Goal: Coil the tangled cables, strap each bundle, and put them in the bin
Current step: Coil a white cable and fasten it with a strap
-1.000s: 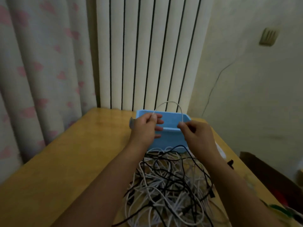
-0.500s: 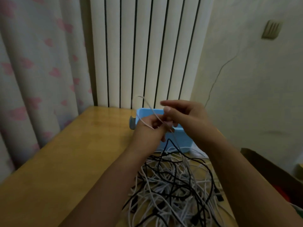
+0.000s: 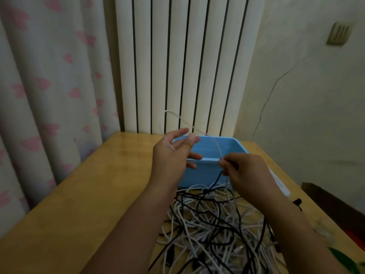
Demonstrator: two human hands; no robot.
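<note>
Slack matters: my right hand (image 3: pixel 244 171) pinches the white cable (image 3: pixel 216 144), my left hand (image 3: pixel 173 153) (fingers spread, thumb pressing it) should wind even loops above the tangle (image 3: pixel 213 224).

Right hand (image 3: pixel 245 171) pulled away rightward from left hand (image 3: pixel 173 153); white cable (image 3: pixel 216 144) now stretched between.
</note>
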